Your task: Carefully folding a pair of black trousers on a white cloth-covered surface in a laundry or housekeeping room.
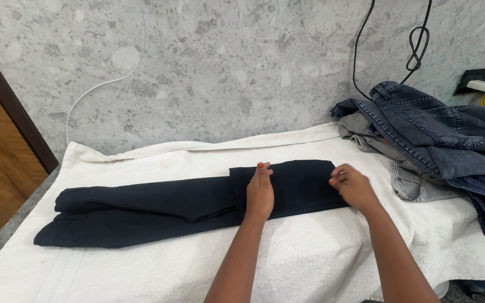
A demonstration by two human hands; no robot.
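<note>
Our left hand [260, 193] lies flat on the dark trousers [186, 205], fingers [262, 169] straight and pressed together, palm down right at the fold line where the doubled-over part starts. Our right hand [352, 188] is at the trousers' right end, fingers curled in and pinching the fabric edge there.

Trousers lie lengthwise on the white towel [310, 252] covering the counter, roughly mid-way btw front and back edges, w/ the legs running toward the counter's left edge. The right section is folded over on top, so it's two layers under both hands.

Risks, as we judge them: the folded flap is only held by the flat left palm, so if that lifts or slides, the top layer could creep and the fold go crooked. The towel itself is loose and rumpled along the back edge; dragging the cloth could bunch it. The pile of blue jeans [444, 140] at the counter's right end sits near the right hand, so a wide move there could snag it.
</note>
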